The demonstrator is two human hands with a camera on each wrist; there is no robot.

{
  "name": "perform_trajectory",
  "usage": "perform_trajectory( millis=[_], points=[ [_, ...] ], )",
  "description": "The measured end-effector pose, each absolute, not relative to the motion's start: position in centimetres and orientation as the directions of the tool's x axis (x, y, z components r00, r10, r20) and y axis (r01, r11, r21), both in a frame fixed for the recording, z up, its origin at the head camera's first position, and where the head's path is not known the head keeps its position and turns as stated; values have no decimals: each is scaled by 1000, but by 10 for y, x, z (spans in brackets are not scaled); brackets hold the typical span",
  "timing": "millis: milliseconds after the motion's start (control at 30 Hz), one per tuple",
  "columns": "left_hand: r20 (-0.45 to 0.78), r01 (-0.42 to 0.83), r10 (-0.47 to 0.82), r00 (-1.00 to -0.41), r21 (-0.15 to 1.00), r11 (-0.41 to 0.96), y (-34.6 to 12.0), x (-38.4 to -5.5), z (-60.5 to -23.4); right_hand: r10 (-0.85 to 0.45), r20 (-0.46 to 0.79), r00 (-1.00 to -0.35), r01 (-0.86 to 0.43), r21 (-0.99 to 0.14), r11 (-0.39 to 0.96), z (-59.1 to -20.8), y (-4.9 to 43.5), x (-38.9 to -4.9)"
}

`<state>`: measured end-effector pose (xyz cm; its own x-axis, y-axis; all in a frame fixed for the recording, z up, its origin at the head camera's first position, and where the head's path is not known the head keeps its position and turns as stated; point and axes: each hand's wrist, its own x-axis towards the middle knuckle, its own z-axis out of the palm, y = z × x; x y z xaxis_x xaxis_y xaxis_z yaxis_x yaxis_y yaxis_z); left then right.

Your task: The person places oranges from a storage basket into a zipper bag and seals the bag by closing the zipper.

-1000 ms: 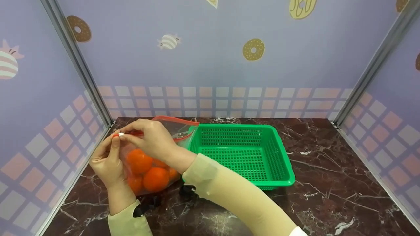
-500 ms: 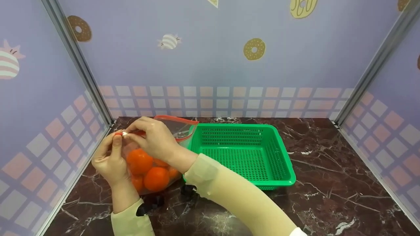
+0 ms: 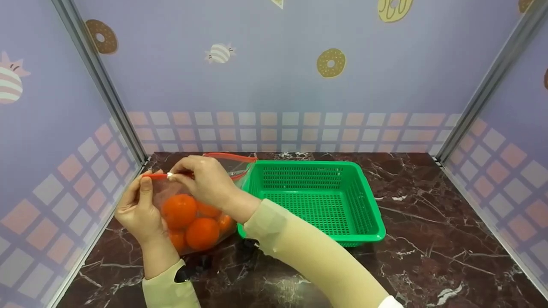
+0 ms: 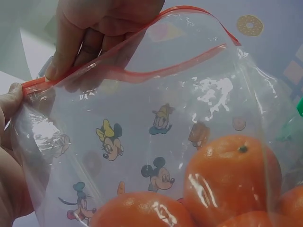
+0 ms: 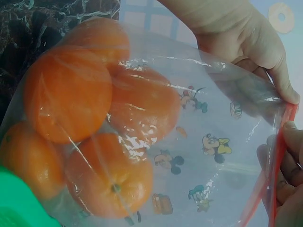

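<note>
A clear zip bag (image 4: 137, 113) with cartoon prints holds several oranges (image 3: 202, 234). My left hand (image 3: 139, 211) pinches the left corner of the bag's red zip strip (image 3: 157, 176) between thumb and fingers. Just to its right, my right hand (image 3: 209, 182) pinches the small white slider (image 3: 170, 176) on that strip. Between the two hands the strip lies pressed together. Beyond the right hand the bag's mouth still gapes, as the left wrist view shows. Part of the strip is hidden behind the right hand.
A green plastic basket (image 3: 308, 163) stands right of the bag, touching or very close to it. The dark marbled tabletop (image 3: 432, 231) extends to the right and front. Patterned panels (image 3: 274, 77) enclose the back and both sides.
My right hand has slid the white slider a little to the right along the red strip. More of the strip shows between the hands. The left hand keeps its pinch at the corner.
</note>
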<state>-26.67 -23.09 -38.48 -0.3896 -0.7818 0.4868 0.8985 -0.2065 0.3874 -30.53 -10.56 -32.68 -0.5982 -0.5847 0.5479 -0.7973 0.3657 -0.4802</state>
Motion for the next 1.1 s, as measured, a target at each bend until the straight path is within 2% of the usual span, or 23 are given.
perform_trajectory(
  millis=[633,1100],
  points=[
    [429,897,-810,-399,368,-246,-234,-268,-384,-597,504,-625,-776,-487,401,-330,-95,-313],
    [407,903,-833,-375,362,-230,-236,-267,-385,-598,509,-619,-778,-503,377,-338,-84,-326]
  ],
)
